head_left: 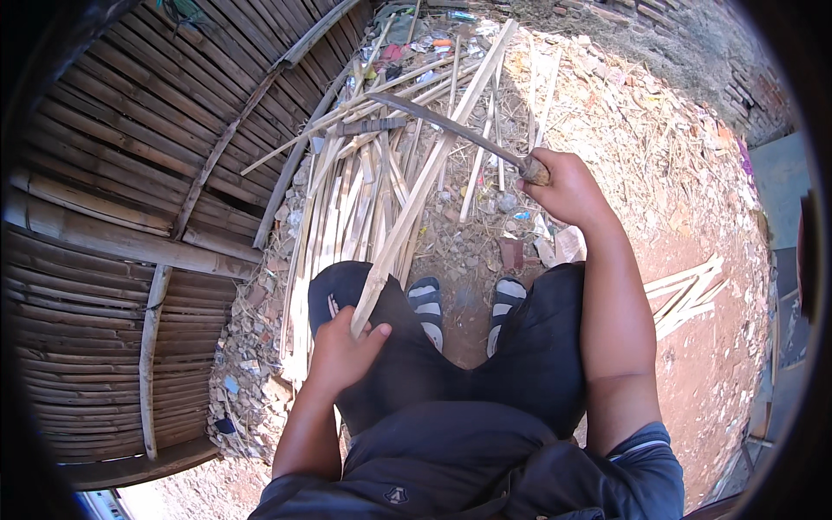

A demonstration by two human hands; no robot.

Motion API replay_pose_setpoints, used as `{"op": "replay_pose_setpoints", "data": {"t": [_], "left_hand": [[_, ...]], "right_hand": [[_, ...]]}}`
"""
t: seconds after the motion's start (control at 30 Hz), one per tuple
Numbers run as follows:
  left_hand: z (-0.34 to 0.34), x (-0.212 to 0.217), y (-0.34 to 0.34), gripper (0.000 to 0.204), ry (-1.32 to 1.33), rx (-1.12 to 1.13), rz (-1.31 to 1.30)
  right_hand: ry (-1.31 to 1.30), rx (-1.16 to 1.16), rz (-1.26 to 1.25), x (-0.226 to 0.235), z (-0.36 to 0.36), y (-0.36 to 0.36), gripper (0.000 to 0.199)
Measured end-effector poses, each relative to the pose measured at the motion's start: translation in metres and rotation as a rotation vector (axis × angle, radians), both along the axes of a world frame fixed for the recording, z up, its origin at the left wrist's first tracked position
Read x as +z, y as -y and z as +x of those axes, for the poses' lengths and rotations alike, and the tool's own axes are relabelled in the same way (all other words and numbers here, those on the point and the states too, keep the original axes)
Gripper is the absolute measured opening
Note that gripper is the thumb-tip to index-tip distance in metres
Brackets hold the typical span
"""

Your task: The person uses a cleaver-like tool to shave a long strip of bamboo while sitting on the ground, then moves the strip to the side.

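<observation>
Dark shirt [451,451] cloth lies nearest my camera, with the black trousers [529,347] just beyond it. Judging from how things lie, I am partway through the work: many pale strips [347,204] look already split and lie heaped beside the bamboo wall [130,130], and a smaller bundle [689,295] sits apart on bare earth to the right. One long strip [425,178] is in hand and seems unfinished; it slants from the left knee up across the heap. How many in the heap need more work, I cannot tell.

My left hand [344,348] pinches the strip's near end between thumb and fingers. My right hand [565,186] has its fingers curled around the wooden handle of a long knife [472,136], whose blade crosses above the strip; whether it touches, I cannot tell.

As for containers, a grey banded piece [373,126] on the heap may be a sheath; I cannot see inside it. All the strips lie loose.
</observation>
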State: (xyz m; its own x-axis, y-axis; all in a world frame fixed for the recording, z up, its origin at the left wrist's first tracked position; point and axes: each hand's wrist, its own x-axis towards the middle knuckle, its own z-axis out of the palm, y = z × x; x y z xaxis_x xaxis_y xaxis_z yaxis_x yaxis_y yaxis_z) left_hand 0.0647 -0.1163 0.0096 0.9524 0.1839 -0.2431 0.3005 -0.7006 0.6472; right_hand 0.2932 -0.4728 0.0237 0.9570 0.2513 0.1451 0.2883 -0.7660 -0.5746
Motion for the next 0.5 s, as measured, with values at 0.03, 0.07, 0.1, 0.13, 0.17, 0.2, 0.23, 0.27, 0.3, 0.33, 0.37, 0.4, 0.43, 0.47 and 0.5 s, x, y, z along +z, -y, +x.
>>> {"op": "replay_pose_setpoints", "data": {"t": [0.03,0.07,0.1,0.13,0.17,0.2,0.23,0.27,0.3,0.33,0.37,0.4,0.43,0.47,0.5], "left_hand": [[-0.001,-0.002,-0.001,0.035,0.034,-0.011,-0.004],[-0.001,-0.002,-0.002,0.037,0.007,0.009,-0.006],[-0.001,-0.002,-0.003,0.04,-0.022,0.032,-0.006],[-0.001,-0.002,-0.005,0.044,-0.053,0.051,-0.006],[-0.002,-0.002,-0.005,0.044,-0.057,0.052,-0.007],[-0.002,-0.003,-0.006,0.045,-0.059,0.055,-0.006],[-0.003,-0.004,-0.006,0.045,-0.061,0.058,-0.005],[-0.004,-0.004,-0.006,0.041,-0.027,0.049,-0.014],[-0.005,-0.005,-0.005,0.038,0.008,0.04,-0.025],[-0.006,-0.006,-0.005,0.036,0.042,0.028,-0.038],[-0.006,-0.006,-0.005,0.036,0.045,0.023,-0.037],[-0.006,-0.006,-0.006,0.036,0.05,0.02,-0.034],[-0.004,-0.007,-0.005,0.036,0.055,0.009,-0.041],[-0.003,-0.007,-0.004,0.036,0.049,-0.005,-0.033],[-0.002,-0.005,-0.003,0.036,0.045,-0.014,-0.023]], "right_hand": [[0.03,0.099,-0.027,-0.002,-0.005,-0.006,0.032],[0.061,0.197,-0.055,-0.005,-0.009,-0.014,0.031],[0.091,0.298,-0.08,-0.007,-0.014,-0.023,0.031],[0.049,0.373,-0.13,-0.003,-0.021,-0.033,0.03],[0.008,0.449,-0.181,0.004,-0.027,-0.044,0.031],[-0.029,0.526,-0.231,0.01,-0.031,-0.05,0.031],[-0.04,0.527,-0.23,0.013,-0.031,-0.051,0.031],[-0.051,0.527,-0.229,0.015,-0.031,-0.052,0.03],[-0.061,0.528,-0.231,0.016,-0.031,-0.052,0.03],[-0.068,0.475,-0.216,0.014,-0.024,-0.042,0.032],[-0.071,0.364,-0.176,0.01,-0.016,-0.032,0.034],[-0.071,0.256,-0.133,0.005,-0.006,-0.023,0.036],[-0.072,0.139,-0.099,0.002,0.0,-0.013,0.038],[-0.065,0.059,-0.073,-0.003,0.004,-0.005,0.04],[-0.054,-0.016,-0.044,-0.003,0.007,-0.002,0.042]]}}
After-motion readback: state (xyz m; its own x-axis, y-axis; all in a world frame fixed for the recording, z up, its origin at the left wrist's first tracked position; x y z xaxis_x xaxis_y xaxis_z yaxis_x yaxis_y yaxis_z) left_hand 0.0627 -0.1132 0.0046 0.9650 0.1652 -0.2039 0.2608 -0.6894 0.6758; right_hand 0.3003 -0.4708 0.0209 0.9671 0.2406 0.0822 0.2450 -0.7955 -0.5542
